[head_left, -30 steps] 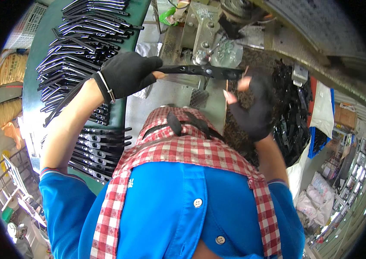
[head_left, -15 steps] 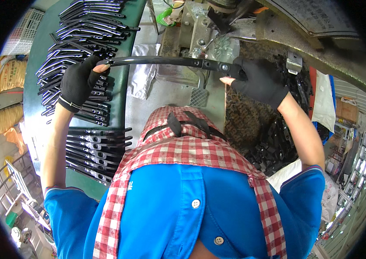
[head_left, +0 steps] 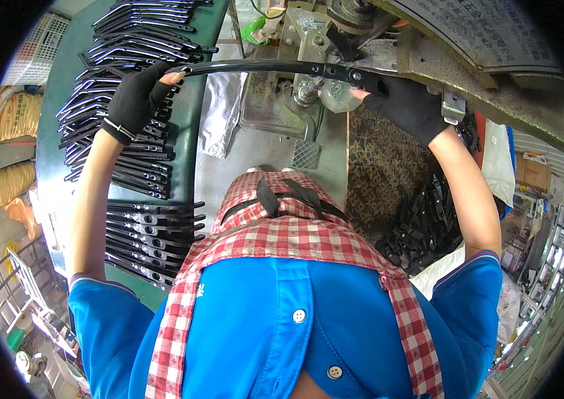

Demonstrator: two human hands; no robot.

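I hold a long, slightly curved black metal bar (head_left: 262, 65) across the machine (head_left: 312, 46) in both gloved hands. My left hand (head_left: 139, 103) closes on the bar's left end, above the green table's rows of similar black bars. My right hand (head_left: 405, 106) grips the other end, where the bar is flatter, with holes and a bolt head. Behind and below the bar are a steel fixture (head_left: 305, 93) and a clear bag of small parts (head_left: 338, 96), partly hidden by it.
The green table (head_left: 52, 146) carries many black bars (head_left: 142, 226) on the left. Black parts (head_left: 415, 226) lie heaped on a worn board (head_left: 378, 159) at right. A heavy machine frame (head_left: 461, 46) overhangs the upper right, with a bracket (head_left: 453, 106). A foot pedal (head_left: 305, 153) is below.
My left hand moved left to the bar's end between the first two frames, and my right hand shifted rightward. Since then both hands have carried the bar upward in view, toward the machine.
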